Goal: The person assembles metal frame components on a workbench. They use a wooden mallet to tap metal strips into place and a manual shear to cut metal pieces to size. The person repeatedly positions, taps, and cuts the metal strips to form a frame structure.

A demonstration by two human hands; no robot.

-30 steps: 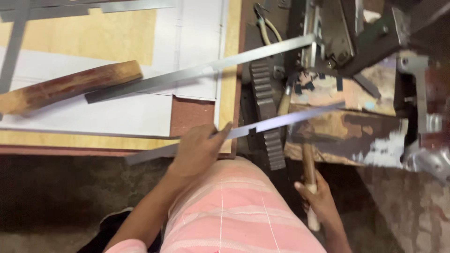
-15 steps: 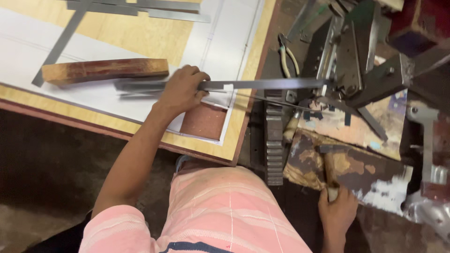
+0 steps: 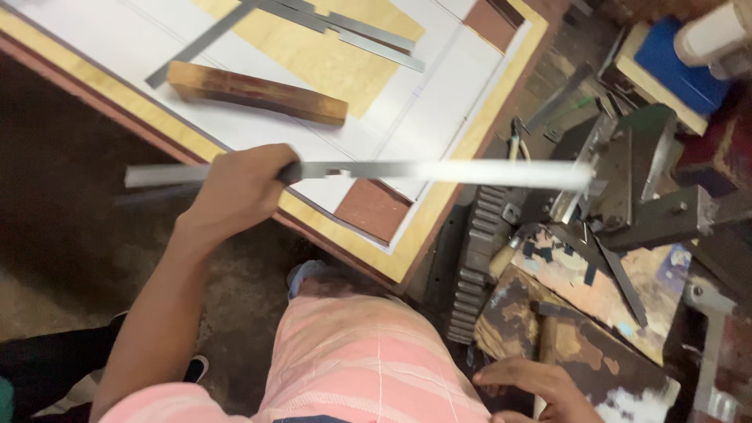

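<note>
Gripping a long metal strip [image 3: 439,170] near one end, the left hand [image 3: 235,190] holds it level past the table's [image 3: 407,258] near edge; thin, stiff, sharp-edged probably. The right hand [image 3: 540,388] rests open.

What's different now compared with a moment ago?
The left hand has lifted the long metal strip off the white board; it now holds it level in the air, its far end at the metal machine. The right hand stays low by the stained wooden block. The wooden bar still lies on the board.
</note>
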